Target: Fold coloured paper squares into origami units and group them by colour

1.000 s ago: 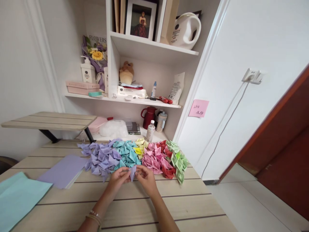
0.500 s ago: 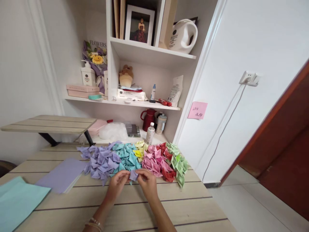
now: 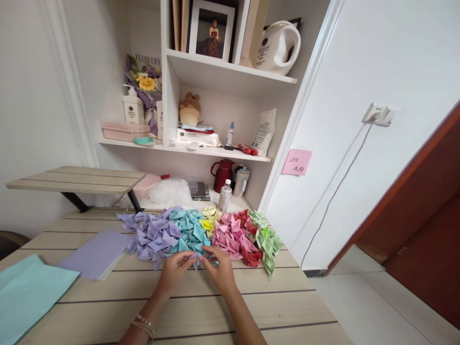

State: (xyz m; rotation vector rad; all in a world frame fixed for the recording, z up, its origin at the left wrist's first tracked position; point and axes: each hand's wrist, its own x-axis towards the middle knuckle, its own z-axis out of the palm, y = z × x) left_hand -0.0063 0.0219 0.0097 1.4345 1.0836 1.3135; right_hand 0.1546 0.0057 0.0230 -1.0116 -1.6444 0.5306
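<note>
My left hand (image 3: 174,271) and my right hand (image 3: 220,271) meet over the wooden table (image 3: 201,306), both pinching one small folded purple paper piece (image 3: 196,258) between their fingertips. Just beyond my hands lies a spread of folded paper pieces sorted by colour: purple (image 3: 153,235), teal (image 3: 189,230), yellow (image 3: 207,218), pink (image 3: 230,235), red (image 3: 249,254) and green (image 3: 266,239).
A stack of purple paper sheets (image 3: 95,253) and a teal sheet (image 3: 28,292) lie at the left of the table. Behind stands a white shelf unit (image 3: 223,72) with bottles, a kettle and a framed picture. A raised wooden shelf (image 3: 77,178) is at the left.
The purple piece has been lowered and turned flatter between my fingertips. My hands stay in the same place near the pile. The camera shifted slightly.
</note>
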